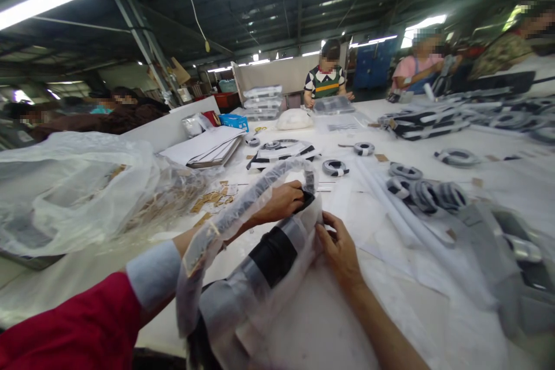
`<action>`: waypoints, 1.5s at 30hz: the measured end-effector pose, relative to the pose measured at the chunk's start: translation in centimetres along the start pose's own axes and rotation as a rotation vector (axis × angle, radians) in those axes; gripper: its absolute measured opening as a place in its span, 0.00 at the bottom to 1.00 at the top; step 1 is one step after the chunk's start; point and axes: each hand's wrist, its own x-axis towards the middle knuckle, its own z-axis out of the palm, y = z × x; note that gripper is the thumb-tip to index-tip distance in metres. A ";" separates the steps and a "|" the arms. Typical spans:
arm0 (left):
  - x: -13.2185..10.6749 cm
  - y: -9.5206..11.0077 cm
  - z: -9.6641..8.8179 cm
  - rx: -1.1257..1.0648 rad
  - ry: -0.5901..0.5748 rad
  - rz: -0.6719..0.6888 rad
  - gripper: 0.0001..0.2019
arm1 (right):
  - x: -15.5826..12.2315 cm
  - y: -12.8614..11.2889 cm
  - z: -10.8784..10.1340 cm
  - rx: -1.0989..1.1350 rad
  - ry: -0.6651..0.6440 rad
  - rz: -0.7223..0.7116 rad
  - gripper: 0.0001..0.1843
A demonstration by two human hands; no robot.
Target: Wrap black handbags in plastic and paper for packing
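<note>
A grey bag with a black band (274,255) stands tilted in front of me, partly covered by a translucent sheet (309,277). Its long handle (243,208), wrapped in clear film, arches up from the bag. My left hand (284,201) reaches under this arch to the far end of the bag, fingers curled closed beside the handle's base. What they grip is hidden. On the right side of the same end, my right hand (340,245) pinches the edge of the translucent sheet between thumb and fingers.
Coiled grey straps (336,167) lie across the white table, several bunched (427,193) at right. Left are a large plastic bag (78,185), brown tags (212,199) and stacked sheets (203,147). A grey piece (498,260) lies right. Co-workers (326,78) sit beyond.
</note>
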 end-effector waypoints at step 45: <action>-1.9 2.1 -0.6 0.180 0.054 0.003 0.11 | 0.5 0.2 0.2 0.052 -0.034 0.047 0.23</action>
